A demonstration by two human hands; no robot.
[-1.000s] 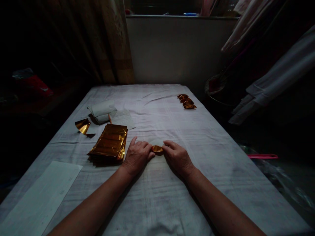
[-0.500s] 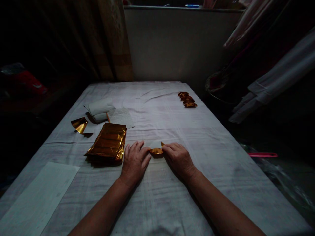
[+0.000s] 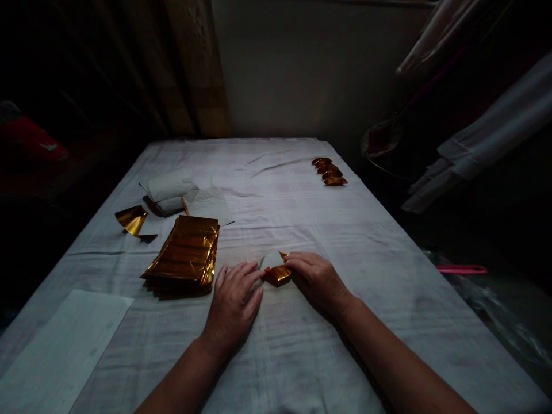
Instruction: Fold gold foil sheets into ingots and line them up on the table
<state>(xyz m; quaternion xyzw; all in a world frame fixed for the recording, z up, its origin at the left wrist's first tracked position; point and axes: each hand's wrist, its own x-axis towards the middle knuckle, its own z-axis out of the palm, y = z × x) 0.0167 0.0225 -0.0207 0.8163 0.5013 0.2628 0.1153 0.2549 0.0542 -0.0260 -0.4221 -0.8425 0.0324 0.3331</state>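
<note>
Foil (image 3: 279, 274) lies partly folded between the two hands, midway between the left and right edges of the surface (image 3: 276, 356), its pale backing showing on the far side. The right hand (image 3: 319, 282) is narrowed to a pinch on the foil's right end. The left hand (image 3: 233, 302) rests with thumb and fingers loosely spread, one fingertip touching the foil's left end. Just left of that hand sits a gold stack (image 3: 183, 250). Behind it, toward the far left corner, lie pale papers (image 3: 168, 187); a curled strip (image 3: 133, 219) lies nearer the left edge. One white sheet (image 3: 71, 345) reaches toward the near left corner. Folded pieces (image 3: 331, 172) form a row near the far right corner. Past the right edge is a pink handle (image 3: 461, 269); past the far edge, a wall (image 3: 297, 75).
</note>
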